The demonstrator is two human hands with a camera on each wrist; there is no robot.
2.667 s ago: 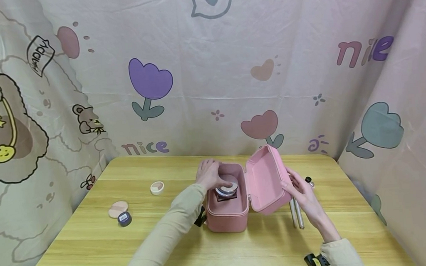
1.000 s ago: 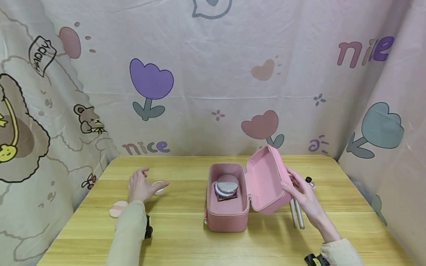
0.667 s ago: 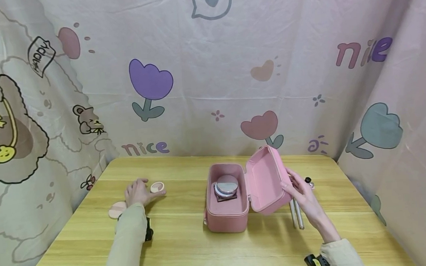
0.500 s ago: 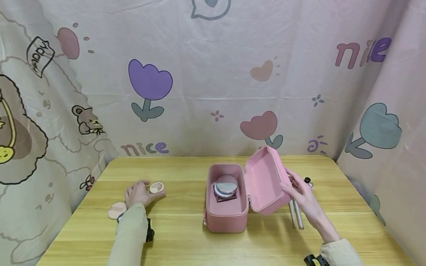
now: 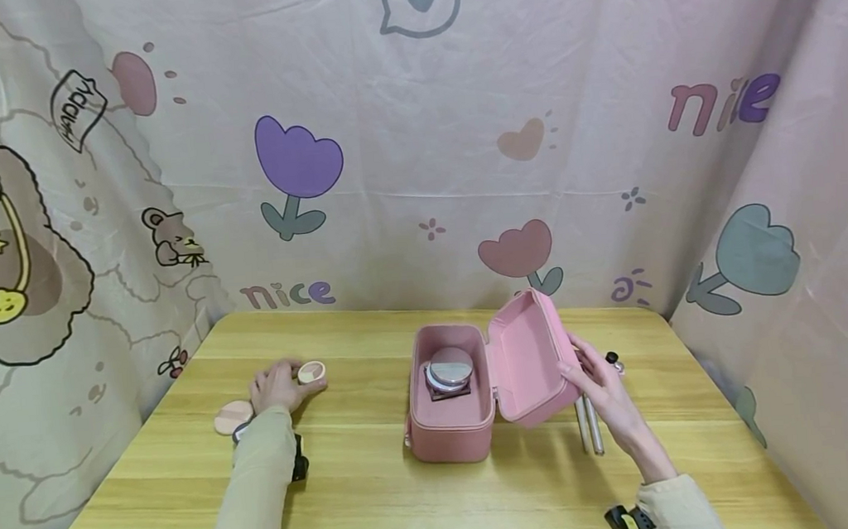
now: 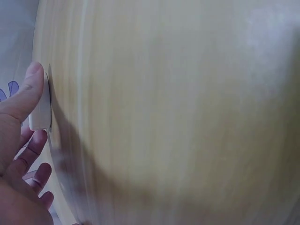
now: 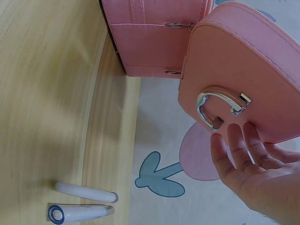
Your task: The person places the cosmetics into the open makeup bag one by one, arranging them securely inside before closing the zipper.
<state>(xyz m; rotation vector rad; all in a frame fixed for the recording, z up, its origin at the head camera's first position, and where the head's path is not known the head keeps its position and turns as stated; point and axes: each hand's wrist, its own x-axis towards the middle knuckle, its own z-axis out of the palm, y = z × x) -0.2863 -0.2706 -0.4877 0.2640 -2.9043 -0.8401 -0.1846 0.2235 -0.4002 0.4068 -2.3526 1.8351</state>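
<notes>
My left hand is at the left of the table, with thumb and fingers on either side of a small round cream compact with a two-tone top. In the left wrist view, the thumb and a fingertip pinch the compact's edge. My right hand holds the raised lid of a pink makeup case, thumb at its rim and fingers against the outside. The right wrist view shows those fingers near the lid's handle. Round silver compacts lie stacked on a dark square item inside the case.
Left of my left hand lies a round beige powder puff. A dark jar beside it is mostly hidden by my sleeve. Two slim silver tubes lie under my right hand, and a small black-capped item sits behind it.
My left hand has left the silver compacts in the case, moved left across the table and closed its thumb and fingers on the cream compact. The right hand and lid have stayed put.
</notes>
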